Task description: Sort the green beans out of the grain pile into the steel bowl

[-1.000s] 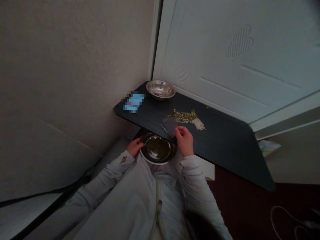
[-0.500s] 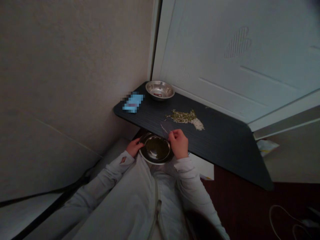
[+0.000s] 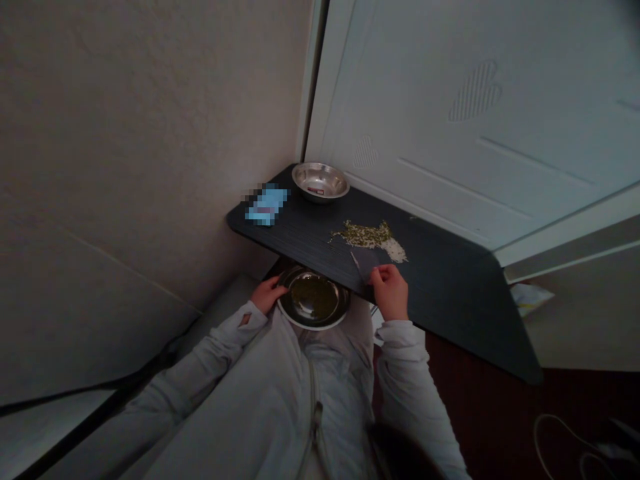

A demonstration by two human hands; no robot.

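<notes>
My left hand [image 3: 266, 294] is closed on the left rim of a metal bowl [image 3: 334, 319], held over my lap just below the table edge. Small green grains, like mung beans [image 3: 320, 297], lie in its bottom. My right hand [image 3: 391, 291] pinches a thin clear plastic sheet [image 3: 365, 260] over the table's near edge. Just beyond the sheet, a spread pile of mixed green and white grains [image 3: 367, 233] lies on the table, with mostly white grains [image 3: 395, 251] at its right end.
The dark table [image 3: 450, 293] stands against a white door [image 3: 425, 100]. A second metal bowl [image 3: 320, 175] with a red label inside stands at the back left, beside a pixelated blue item [image 3: 267, 205]. A white cable [image 3: 543, 433] lies on the floor at right.
My right hand has moved right and away from the bowl with the plastic sheet, toward the grain pile. My left hand and the bowl have stayed nearly in place.
</notes>
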